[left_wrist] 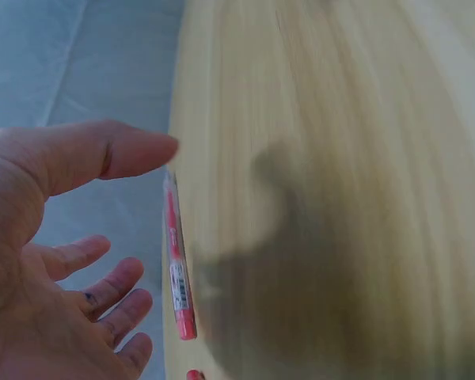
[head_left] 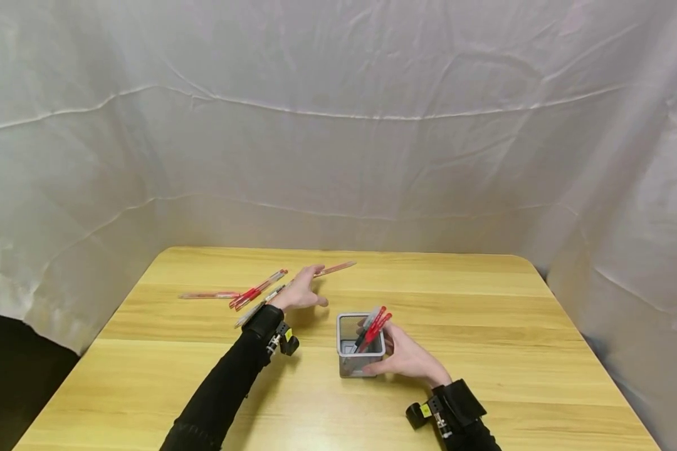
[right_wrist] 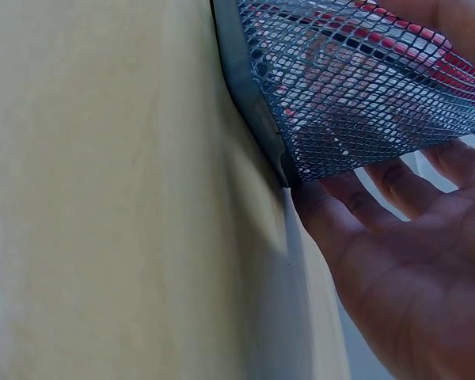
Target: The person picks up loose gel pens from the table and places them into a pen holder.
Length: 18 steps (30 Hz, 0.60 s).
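Note:
My left hand (head_left: pixel 301 291) reaches over the back left of the table, thumb and fingers spread apart with nothing between them. A red pen (head_left: pixel 338 268) lies by its fingertips; in the left wrist view that red pen (left_wrist: pixel 176 253) shows a white label, below the thumb tip. Near the table's middle stands a grey mesh pen holder (head_left: pixel 352 368). My right hand (head_left: pixel 412 357) grips it from the right, thumb at the front and fingers round the other side. Red pens (head_left: pixel 379 322) and a black pen (head_left: pixel 361 340) lean inside it. The right wrist view shows the mesh (right_wrist: pixel 356 103) close up.
Left of my left hand lie more pens: a red pen (head_left: pixel 209 295), a bunch of red pens (head_left: pixel 254 293) and a clear pen (head_left: pixel 248 315) partly covered by the wrist. The wooden table (head_left: pixel 485 313) ends at a pale cloth (head_left: pixel 338 156) hanging behind it.

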Tool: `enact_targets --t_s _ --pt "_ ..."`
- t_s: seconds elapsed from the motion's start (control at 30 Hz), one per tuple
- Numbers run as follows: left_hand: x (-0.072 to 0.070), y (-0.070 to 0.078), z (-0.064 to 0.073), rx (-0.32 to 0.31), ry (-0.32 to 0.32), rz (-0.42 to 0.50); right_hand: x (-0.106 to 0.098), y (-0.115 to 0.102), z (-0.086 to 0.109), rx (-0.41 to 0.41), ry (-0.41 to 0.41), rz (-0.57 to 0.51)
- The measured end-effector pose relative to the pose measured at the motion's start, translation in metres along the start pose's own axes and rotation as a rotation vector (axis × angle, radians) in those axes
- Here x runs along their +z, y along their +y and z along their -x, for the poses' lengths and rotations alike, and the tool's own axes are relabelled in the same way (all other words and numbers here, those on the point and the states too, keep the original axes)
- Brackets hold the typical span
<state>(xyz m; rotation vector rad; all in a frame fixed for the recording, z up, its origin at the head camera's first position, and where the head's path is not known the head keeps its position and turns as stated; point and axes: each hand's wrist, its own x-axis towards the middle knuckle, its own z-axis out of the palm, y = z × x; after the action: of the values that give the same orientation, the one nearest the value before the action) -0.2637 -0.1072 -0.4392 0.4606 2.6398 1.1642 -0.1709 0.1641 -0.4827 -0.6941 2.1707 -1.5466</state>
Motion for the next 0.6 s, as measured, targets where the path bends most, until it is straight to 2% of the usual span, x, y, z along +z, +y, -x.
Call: enact_targets --t_s 0.13,0.3,0.5,0.6 --pt "-0.003 0.001 -0.010 -0.001 -0.005 -0.095 0.001 -0.001 0.000 -0.006 0.000 0.001" --pt "-0.001 -0.001 -0.021 -0.003 -0.028 -0.115 0.001 -0.003 0.001 -0.004 -0.003 0.002" --pt "0.007 -0.003 -0.027 0.054 -0.056 -0.231 0.001 -0.002 0.000 -0.002 0.004 0.024" --pt "0.011 -0.004 -0.026 0.073 -0.047 -0.276 0.002 -0.002 0.000 -0.004 0.006 0.031"
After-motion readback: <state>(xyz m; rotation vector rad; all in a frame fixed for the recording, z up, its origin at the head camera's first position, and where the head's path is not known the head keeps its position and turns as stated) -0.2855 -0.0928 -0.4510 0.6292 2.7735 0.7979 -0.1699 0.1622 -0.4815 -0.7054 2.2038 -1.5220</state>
